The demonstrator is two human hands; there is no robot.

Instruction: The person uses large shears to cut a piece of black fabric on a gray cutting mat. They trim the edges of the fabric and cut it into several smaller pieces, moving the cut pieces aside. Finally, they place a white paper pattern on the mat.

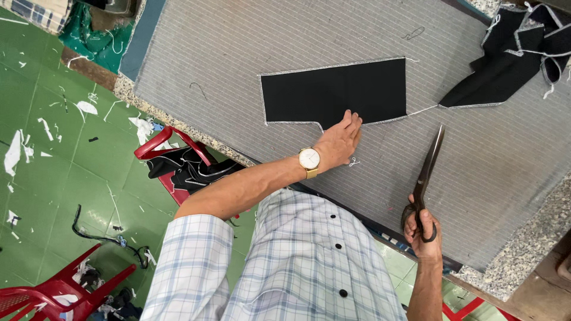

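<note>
- A flat black cloth piece (333, 92) with pale stitched edges lay on the grey ribbed surface (493, 172).
- The left hand (340, 141), open, pressed its lower edge.
- The right hand (423, 232) gripped dark metal scissors (429, 163), apart from the cloth.

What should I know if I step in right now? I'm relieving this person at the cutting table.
Left hand: fingers flat on the lower edge of the black fabric panel with white overlocked edges, which lies on the grey striped cloth table cover.
Right hand: grips the black-handled scissors, blades shut, clear of the fabric.
A white thread links the panel to the pile of black pieces; uncut.
</note>
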